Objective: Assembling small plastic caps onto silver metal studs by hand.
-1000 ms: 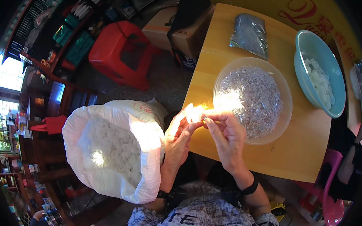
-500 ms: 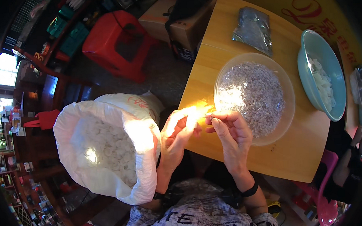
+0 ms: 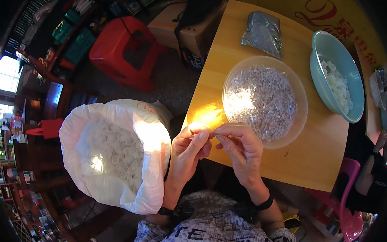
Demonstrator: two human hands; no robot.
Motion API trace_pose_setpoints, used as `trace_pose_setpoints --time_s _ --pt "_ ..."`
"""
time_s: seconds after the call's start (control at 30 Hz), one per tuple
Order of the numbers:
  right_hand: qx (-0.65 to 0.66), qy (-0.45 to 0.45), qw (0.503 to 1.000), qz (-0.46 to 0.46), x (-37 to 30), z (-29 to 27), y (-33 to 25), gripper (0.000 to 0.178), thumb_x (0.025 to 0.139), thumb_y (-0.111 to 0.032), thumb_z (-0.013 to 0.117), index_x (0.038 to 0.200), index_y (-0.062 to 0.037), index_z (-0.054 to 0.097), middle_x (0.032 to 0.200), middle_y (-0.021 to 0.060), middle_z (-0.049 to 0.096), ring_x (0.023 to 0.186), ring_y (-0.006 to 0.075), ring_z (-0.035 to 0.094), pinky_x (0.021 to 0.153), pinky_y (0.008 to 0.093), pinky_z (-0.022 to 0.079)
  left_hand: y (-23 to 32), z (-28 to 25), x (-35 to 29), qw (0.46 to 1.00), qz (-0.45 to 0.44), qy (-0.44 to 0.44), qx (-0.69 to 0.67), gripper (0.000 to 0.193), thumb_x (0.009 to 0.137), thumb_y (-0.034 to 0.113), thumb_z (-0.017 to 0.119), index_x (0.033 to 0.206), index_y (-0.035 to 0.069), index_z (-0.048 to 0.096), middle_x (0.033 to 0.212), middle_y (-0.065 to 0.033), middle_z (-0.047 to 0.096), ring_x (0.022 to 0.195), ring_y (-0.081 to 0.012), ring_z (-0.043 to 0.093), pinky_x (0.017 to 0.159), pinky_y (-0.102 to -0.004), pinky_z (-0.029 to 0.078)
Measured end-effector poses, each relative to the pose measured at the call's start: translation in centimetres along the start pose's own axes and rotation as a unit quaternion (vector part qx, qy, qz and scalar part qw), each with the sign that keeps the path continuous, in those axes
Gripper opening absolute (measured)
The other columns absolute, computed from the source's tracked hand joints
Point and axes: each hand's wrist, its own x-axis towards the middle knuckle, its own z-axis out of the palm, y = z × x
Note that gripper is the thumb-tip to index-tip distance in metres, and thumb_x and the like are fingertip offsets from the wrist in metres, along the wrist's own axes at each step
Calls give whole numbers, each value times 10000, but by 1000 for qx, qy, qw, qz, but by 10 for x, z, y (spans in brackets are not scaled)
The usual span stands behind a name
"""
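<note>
Over the table's near left edge, my left hand [image 3: 187, 153] and my right hand [image 3: 242, 151] meet at the fingertips. Both are pinched closed, thumb against forefinger. Whatever they hold between them is too small to make out. Just beyond my right hand stands a clear round bowl [image 3: 303, 121], heaped with small, clear, sliver-like pieces [image 3: 272, 100]. To the left of my left hand, a white woven sack [image 3: 154, 170] gapes at the top, showing many small whitish translucent pieces [image 3: 116, 154] inside.
The wooden table [image 3: 302, 167] also carries a grey plastic packet [image 3: 262, 33] at the back. A light-blue basin [image 3: 317, 78] with whitish pieces is at the right. A red stool [image 3: 109, 46] and a cardboard box [image 3: 197, 34] stand beyond. Another person's arm [image 3: 366, 172] shows at far right, beside a pink chair [image 3: 346, 191].
My hands have drawn back a little toward me, out of the bright sunlight patch. Their fingertips, slightly apart before, now meet. The whole view has shifted slightly.
</note>
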Motion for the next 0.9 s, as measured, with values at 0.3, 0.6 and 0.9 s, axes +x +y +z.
trace_pose_setpoints --time_s 0.3,0.6,0.9 --pt "84 33 981 172 -7 1 -9 132 863 -109 643 927 4 617 882 41 624 733 80 586 631 217 513 -10 -4 -6 971 145 34 185 99 879 75 610 968 32 611 843 -3 575 657 -75 505 588 -195 412" --pt "127 31 967 219 -10 1 -14 117 870 -120 636 900 -8 623 853 39 625 709 74 582 612 217 521 -9 -6 -11 871 294 27 394 108 831 23 645 937 42 634 911 -47 533 805 -143 531 664 -241 436" --pt "51 66 991 109 -15 8 0 69 850 -42 634 905 -2 622 872 38 635 747 69 589 673 213 515 -17 -11 -1 988 10 -32 -149 247 951 189 415 1125 33 493 1071 -81 543 983 -185 548 902 -315 417"
